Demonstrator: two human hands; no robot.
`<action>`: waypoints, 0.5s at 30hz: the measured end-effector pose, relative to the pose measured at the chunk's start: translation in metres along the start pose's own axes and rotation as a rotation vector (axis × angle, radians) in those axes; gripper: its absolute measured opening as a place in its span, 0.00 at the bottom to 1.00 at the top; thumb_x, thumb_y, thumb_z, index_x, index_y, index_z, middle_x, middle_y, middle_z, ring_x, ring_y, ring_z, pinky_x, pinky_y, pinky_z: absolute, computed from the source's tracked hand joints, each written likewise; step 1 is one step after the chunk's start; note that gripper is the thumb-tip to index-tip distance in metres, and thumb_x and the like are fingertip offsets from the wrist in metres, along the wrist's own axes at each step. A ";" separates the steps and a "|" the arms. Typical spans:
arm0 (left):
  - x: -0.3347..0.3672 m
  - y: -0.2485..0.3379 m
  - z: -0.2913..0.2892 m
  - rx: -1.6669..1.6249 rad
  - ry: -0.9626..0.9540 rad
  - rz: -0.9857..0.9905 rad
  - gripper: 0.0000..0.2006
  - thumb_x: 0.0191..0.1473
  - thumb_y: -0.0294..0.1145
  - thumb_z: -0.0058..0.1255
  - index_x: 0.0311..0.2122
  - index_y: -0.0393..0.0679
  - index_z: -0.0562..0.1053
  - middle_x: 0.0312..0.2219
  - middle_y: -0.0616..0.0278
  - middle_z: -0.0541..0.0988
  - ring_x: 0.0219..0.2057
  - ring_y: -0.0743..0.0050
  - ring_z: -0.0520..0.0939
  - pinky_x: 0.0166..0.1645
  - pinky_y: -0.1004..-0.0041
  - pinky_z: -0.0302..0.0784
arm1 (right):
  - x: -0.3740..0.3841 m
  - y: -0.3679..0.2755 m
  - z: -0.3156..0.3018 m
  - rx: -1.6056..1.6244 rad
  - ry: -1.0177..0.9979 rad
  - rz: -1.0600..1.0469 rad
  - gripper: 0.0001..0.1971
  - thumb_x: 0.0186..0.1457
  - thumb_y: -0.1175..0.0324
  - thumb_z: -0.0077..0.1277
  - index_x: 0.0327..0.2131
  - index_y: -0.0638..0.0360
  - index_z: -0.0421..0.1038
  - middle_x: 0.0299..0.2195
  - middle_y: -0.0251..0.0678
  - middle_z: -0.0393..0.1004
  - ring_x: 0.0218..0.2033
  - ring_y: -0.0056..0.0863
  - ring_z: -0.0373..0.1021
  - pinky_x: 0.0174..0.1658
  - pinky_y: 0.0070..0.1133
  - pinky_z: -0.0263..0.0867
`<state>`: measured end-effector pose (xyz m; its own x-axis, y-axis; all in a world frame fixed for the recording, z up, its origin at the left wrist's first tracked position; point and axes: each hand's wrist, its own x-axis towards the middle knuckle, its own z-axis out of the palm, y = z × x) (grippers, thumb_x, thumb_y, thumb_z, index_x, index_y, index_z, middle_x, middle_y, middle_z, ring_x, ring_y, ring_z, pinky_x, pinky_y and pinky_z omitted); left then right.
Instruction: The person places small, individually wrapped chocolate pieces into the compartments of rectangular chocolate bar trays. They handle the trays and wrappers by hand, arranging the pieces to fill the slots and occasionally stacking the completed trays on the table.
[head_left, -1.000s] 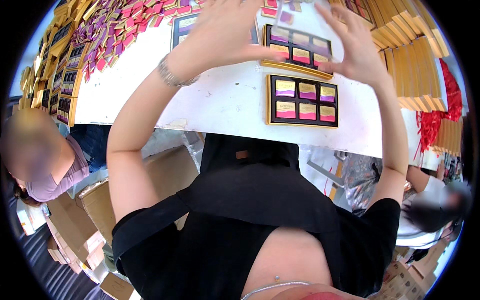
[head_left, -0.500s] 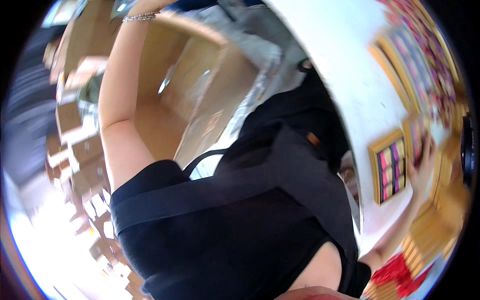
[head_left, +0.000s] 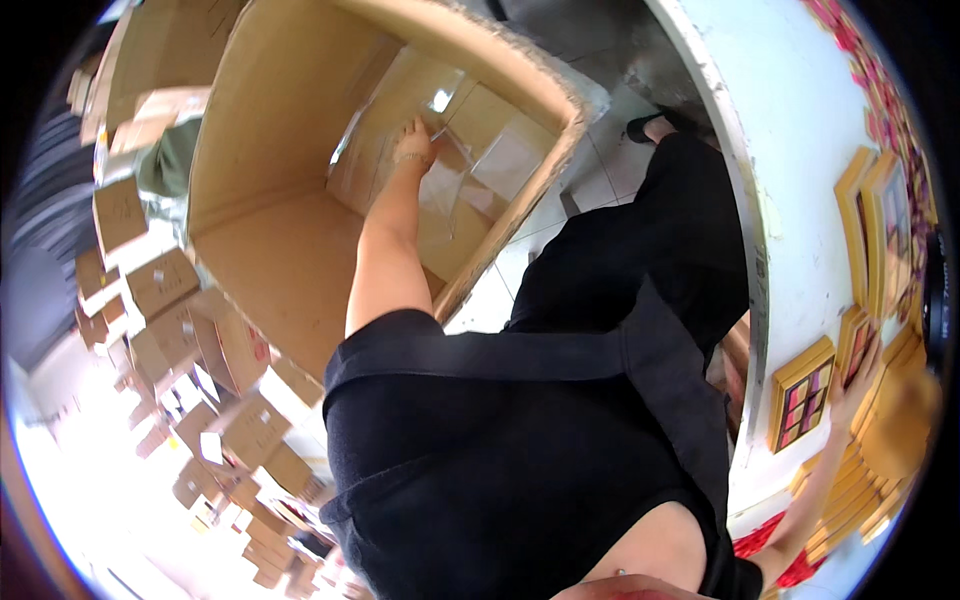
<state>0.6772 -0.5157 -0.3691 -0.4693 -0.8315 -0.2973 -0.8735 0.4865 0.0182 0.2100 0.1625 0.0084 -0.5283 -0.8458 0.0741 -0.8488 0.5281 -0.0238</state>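
My left hand [head_left: 413, 143] reaches deep into a large open cardboard box [head_left: 270, 262], its fingers stretched toward the taped cardboard [head_left: 490, 140] at the bottom. No object shows in it. At the far right, my right hand [head_left: 856, 382] lies with extended fingers on a small gold-edged box [head_left: 853, 335], partly hidden under the fingers. Beside it on the white table sits another gold-edged box [head_left: 778, 410] with pink, purple and pale pieces in dark compartments.
Several gold-edged frames or boxes [head_left: 868, 205] stand farther along the white table [head_left: 800, 230], near a row of red and pink packets [head_left: 868, 80]. Stacked yellow boxes [head_left: 850, 490] and red material [head_left: 760, 535] lie nearer. Cardboard cartons [head_left: 165, 282] crowd the left.
My left hand has moved from the top edge of view down into the cardboard box. The view has shifted, showing more of the box's inside. My right hand stays at the small gold-edged box.
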 end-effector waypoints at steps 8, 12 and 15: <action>-0.003 -0.023 -0.055 -0.064 -0.259 -0.035 0.25 0.61 0.43 0.41 0.60 0.42 0.60 0.53 0.43 0.72 0.54 0.47 0.74 0.53 0.56 0.74 | -0.017 -0.024 0.003 -0.108 -0.016 0.213 0.47 0.41 0.53 0.52 0.66 0.60 0.51 0.64 0.52 0.54 0.63 0.54 0.53 0.65 0.40 0.48; 0.031 -0.036 -0.069 0.094 -0.093 0.216 0.41 0.50 0.25 0.58 0.66 0.44 0.49 0.60 0.41 0.62 0.57 0.46 0.70 0.59 0.58 0.70 | -0.004 -0.030 0.015 -0.229 -0.015 0.259 0.51 0.42 0.38 0.55 0.68 0.47 0.49 0.66 0.50 0.50 0.65 0.53 0.50 0.65 0.43 0.48; 0.001 -0.038 -0.057 0.192 -0.110 0.103 0.33 0.53 0.25 0.54 0.63 0.44 0.56 0.57 0.46 0.67 0.55 0.52 0.72 0.58 0.60 0.71 | 0.037 -0.046 -0.002 -0.158 -0.200 0.274 0.57 0.42 0.37 0.60 0.69 0.51 0.42 0.64 0.58 0.49 0.62 0.58 0.51 0.62 0.49 0.47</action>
<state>0.7027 -0.5508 -0.3157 -0.5281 -0.7458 -0.4060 -0.7765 0.6176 -0.1245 0.2300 0.1072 0.0139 -0.7422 -0.6611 -0.1099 -0.6701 0.7291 0.1394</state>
